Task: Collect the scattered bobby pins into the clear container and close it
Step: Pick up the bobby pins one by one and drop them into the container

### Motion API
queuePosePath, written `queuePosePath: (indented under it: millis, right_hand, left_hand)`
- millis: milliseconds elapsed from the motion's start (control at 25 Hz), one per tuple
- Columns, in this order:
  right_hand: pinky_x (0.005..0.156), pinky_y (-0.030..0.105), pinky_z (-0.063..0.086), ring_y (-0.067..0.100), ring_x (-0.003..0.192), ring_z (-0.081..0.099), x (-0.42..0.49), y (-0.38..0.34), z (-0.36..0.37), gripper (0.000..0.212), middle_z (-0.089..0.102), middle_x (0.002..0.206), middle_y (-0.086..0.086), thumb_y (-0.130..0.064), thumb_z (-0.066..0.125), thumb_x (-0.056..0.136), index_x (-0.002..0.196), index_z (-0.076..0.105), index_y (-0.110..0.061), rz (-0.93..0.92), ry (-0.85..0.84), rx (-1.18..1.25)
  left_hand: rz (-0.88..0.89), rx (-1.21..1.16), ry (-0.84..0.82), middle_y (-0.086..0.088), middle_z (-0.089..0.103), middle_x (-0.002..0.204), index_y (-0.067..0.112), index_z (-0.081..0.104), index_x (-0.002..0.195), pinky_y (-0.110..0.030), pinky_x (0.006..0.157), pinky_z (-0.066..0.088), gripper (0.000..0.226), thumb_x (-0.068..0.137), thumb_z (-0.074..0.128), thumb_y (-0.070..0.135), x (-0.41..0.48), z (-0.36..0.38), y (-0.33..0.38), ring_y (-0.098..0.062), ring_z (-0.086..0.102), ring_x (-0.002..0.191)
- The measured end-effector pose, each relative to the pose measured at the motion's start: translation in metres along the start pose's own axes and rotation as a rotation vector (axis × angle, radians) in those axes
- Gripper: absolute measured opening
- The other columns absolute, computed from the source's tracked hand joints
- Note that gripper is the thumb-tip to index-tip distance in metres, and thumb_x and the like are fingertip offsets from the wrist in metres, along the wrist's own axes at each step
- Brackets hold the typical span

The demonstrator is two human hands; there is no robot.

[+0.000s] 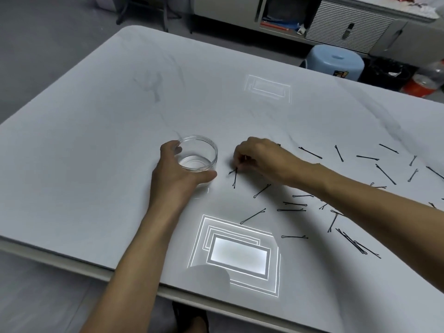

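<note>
Step in hand, by judgement: pick-up of the first pins. The clear container (pixel 199 153) stands upright and open on the white table (pixel 96 140), and it appears empty. No lid is visible anywhere in view.

Left hand (pixel 176 174): wrapped around the near-left wall of the container, thumb at the rim on the far side and fingers curled under its near side, steadying it.

Right hand (pixel 260 158): just right of the container, fingertips (pixel 236 164) pinched together on the top of 1 bobby pin (pixel 235 177), which hangs tilted with its lower end at or near the table. A 2nd pin seems to cross it at the pinch; whether it is also held cannot be told.

Remaining scattered pins (pixel 336 200): spread over the table right of the container and nearer the person, some single, some in small bundles, the farthest well apart from it. Several lie under the right forearm.

Recommendation:
1. Pinch at the closed bend, not the open tips, so the pin does not spring free.
2. Carry it over the rim and let go low inside.
3. Keep the left hand bracing the container throughout.
4. Work outward from the container, nearest pins first.
</note>
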State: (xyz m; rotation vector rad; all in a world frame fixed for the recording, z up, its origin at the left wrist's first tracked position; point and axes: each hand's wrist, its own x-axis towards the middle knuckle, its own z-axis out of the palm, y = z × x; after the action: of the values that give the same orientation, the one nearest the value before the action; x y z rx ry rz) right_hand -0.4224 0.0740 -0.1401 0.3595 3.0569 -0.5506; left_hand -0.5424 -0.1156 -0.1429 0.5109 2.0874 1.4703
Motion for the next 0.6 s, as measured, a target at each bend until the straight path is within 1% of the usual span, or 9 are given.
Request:
queuePosePath:
  millis: [40,120,160,240,320,400,480,600]
  right_hand:
    - [0.072,0.022,0.039,0.012,0.085,0.050,0.000,-0.004,0.003,0.012,0.060,0.083,-0.009,-0.007,0.066,0.085,0.090,0.064,-0.018,-0.035,-0.047,0.014]
    - [0.076,0.022,0.042,0.012,0.088,0.052,0.003,-0.005,0.005,0.018,0.064,0.089,-0.006,-0.006,0.069,0.083,0.096,0.066,-0.019,-0.049,-0.077,0.049]
    - [0.077,0.023,0.043,0.012,0.088,0.052,0.004,-0.003,0.004,0.019,0.064,0.090,-0.005,-0.007,0.070,0.082,0.096,0.067,-0.020,-0.045,-0.072,0.062]
    - [0.077,0.028,0.046,0.014,0.087,0.052,0.005,-0.003,0.005,0.015,0.061,0.088,-0.004,-0.007,0.071,0.081,0.090,0.069,-0.019,-0.038,-0.058,0.050]
    - [0.075,0.034,0.048,0.017,0.087,0.051,0.001,-0.005,0.009,0.013,0.059,0.089,-0.001,-0.004,0.068,0.080,0.085,0.068,-0.016,-0.043,-0.031,-0.014]
    - [0.073,0.037,0.048,0.021,0.086,0.052,-0.009,-0.007,0.010,0.011,0.060,0.089,0.001,-0.005,0.064,0.083,0.086,0.067,-0.015,-0.063,0.018,-0.075]
    - [0.072,0.036,0.048,0.018,0.084,0.053,-0.026,-0.003,0.004,0.011,0.063,0.086,-0.003,-0.006,0.063,0.085,0.089,0.066,-0.016,-0.008,0.051,-0.053]
    - [0.078,0.031,0.050,0.011,0.085,0.058,-0.057,0.004,-0.001,0.015,0.067,0.087,-0.007,-0.009,0.069,0.083,0.094,0.070,-0.019,0.090,0.002,0.042]
  left_hand:
    - [-0.001,0.003,0.001,0.018,0.048,0.130,0.031,0.041,0.135,-0.024,0.087,0.038,0.087,0.062,0.087,0.021,0.000,0.000,0.000,-0.008,0.048,0.121]
    - [0.002,0.007,0.002,0.018,0.048,0.130,0.031,0.041,0.134,-0.023,0.086,0.037,0.086,0.062,0.087,0.021,0.000,0.001,0.001,-0.009,0.048,0.121]
    - [0.007,0.014,-0.001,0.017,0.048,0.130,0.031,0.041,0.134,-0.024,0.086,0.037,0.086,0.062,0.087,0.021,-0.001,0.002,0.001,-0.009,0.048,0.121]
    - [0.013,0.025,-0.007,0.017,0.049,0.131,0.031,0.041,0.133,-0.024,0.088,0.039,0.085,0.062,0.087,0.021,-0.001,0.004,0.002,-0.009,0.048,0.121]
    - [0.013,0.031,-0.008,0.017,0.049,0.130,0.031,0.041,0.133,-0.024,0.087,0.038,0.086,0.062,0.087,0.021,-0.001,0.005,0.003,-0.009,0.049,0.120]
    - [0.016,0.033,-0.006,0.018,0.049,0.129,0.031,0.041,0.133,-0.023,0.086,0.037,0.085,0.062,0.087,0.022,-0.002,0.005,0.003,-0.008,0.049,0.120]
    - [0.020,0.037,-0.014,0.017,0.050,0.132,0.031,0.041,0.134,-0.023,0.086,0.037,0.086,0.062,0.088,0.023,-0.002,0.005,0.003,-0.007,0.049,0.120]
    - [0.030,0.042,-0.038,0.015,0.050,0.134,0.031,0.040,0.135,-0.022,0.087,0.036,0.087,0.062,0.088,0.023,-0.004,0.007,0.004,-0.006,0.049,0.118]
